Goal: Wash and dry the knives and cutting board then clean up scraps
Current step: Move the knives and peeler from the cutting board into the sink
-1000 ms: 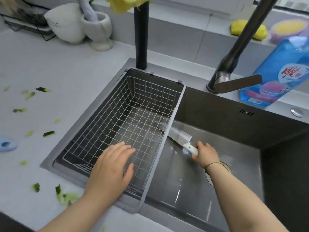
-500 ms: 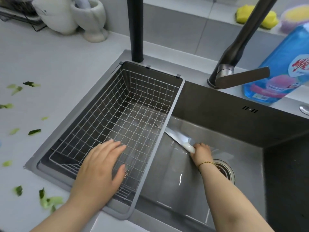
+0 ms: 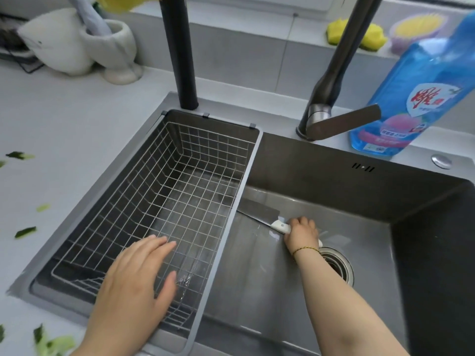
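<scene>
- Still gripping the knife (image 3: 259, 210) handle in the right hand (image 3: 302, 233), blade now lying flatter on the sink (image 3: 321, 176) floor, tip hiding under the wire basket (image 3: 205, 140).
- Keeping the left hand (image 3: 133, 286) flat, fingers straight, over that basket.
- Guessing washing barely starting, no water running yet.

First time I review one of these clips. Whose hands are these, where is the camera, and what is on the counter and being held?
No machine here: a person works with bare hands, and the one camera sits on their head, looking down, so the arms enter from below. The right hand grips a white-handled knife, its blade low in the sink. The left hand is open over the wire basket in the sink's left part; whether it touches is unclear. Green scraps lie on the counter to the left. Behind the sink stand a faucet and a blue bottle.
</scene>
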A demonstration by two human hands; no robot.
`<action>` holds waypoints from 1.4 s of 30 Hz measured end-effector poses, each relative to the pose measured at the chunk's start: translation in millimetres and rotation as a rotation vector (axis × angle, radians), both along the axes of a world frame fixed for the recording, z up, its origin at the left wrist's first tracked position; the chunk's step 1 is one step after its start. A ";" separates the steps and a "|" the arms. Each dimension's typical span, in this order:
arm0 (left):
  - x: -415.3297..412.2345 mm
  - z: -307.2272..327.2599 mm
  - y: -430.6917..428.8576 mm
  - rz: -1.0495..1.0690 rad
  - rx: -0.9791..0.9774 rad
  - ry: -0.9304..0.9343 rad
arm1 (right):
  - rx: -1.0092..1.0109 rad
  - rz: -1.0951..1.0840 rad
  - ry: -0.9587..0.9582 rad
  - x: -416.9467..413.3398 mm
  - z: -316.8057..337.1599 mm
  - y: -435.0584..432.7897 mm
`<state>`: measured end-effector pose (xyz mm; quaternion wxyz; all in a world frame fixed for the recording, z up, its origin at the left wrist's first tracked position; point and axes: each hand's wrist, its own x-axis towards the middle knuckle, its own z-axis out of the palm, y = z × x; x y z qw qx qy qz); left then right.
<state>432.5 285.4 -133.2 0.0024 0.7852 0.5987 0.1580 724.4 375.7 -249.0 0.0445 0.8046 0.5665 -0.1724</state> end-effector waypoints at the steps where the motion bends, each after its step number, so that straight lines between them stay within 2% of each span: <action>1: 0.0 0.3 0.3 -0.002 0.005 0.001 | 0.009 0.010 -0.017 -0.5 4.8 -0.3; 5: 1.0 2.2 0.3 -0.023 0.058 -0.025 | 0.044 0.076 -0.097 -1.7 28.1 -7.7; 9: 0.1 2.8 -1.9 -0.058 0.115 -0.122 | 0.168 0.154 -0.118 -7.8 60.5 -21.6; 11: 1.0 4.6 -1.4 -0.075 0.136 -0.196 | 0.266 0.184 -0.111 -16.6 80.1 -29.1; 15: -8.7 23.0 -9.4 -0.121 0.161 -0.230 | 0.574 0.304 -0.103 -43.8 125.8 -46.6; 20: -71.5 56.2 -37.1 -0.070 0.155 -0.287 | 0.764 0.382 0.021 -116.2 178.0 -73.4; 25: -180.4 76.2 -82.6 0.126 0.247 -0.250 | 0.854 0.481 0.224 -226.8 205.3 -98.9; 30: -288.2 80.1 -138.4 0.371 0.337 -0.264 | 0.713 0.573 0.487 -352.1 215.5 -127.0; 33: -337.3 73.0 -169.0 0.478 0.320 -0.182 | 0.693 0.665 0.518 -422.3 210.5 -143.6; 39: -392.4 48.4 -205.4 0.544 -0.053 -0.004 | 0.424 0.851 0.537 -537.9 201.1 -174.1; 42: -404.2 43.8 -211.2 0.573 -0.143 0.016 | 0.325 0.905 0.484 -578.4 194.0 -180.9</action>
